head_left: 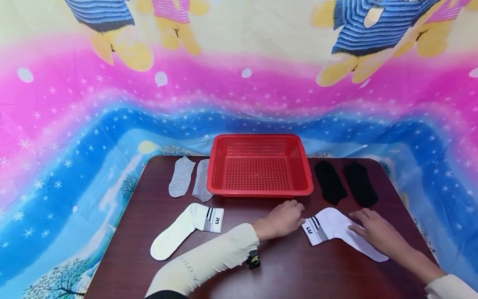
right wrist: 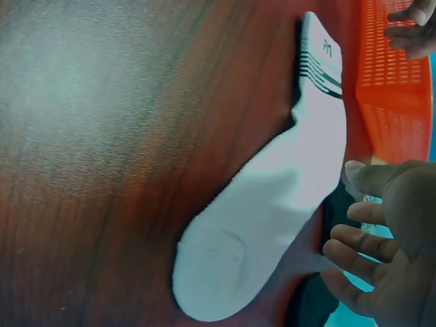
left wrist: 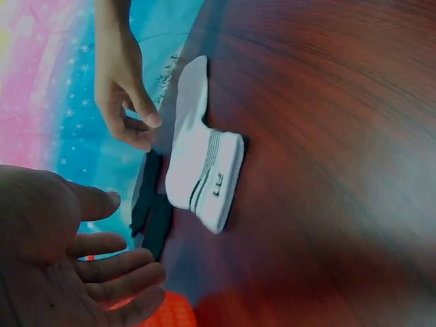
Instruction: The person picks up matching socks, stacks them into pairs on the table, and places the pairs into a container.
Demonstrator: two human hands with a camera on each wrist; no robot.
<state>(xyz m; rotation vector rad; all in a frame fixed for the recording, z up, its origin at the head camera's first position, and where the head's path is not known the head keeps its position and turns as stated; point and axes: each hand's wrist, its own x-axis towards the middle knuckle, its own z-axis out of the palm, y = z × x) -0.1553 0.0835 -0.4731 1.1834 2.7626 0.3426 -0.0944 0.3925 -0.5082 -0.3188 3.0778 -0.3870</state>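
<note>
A white ankle-length sock with black stripes and a small logo on its cuff lies flat on the table's right half. My left hand is near the cuff end, and the left wrist view shows its fingers spread with nothing in them. Over the foot part hovers my right hand, its fingers loosely bent and holding nothing in the right wrist view. A matching white sock lies on the left, beyond my left sleeve, its cuff pointing right.
A red plastic basket stands at the back middle of the dark wood table. Two grey socks lie left of it, one partly behind its rim. Two black socks lie to its right. A patterned cloth hangs around the table.
</note>
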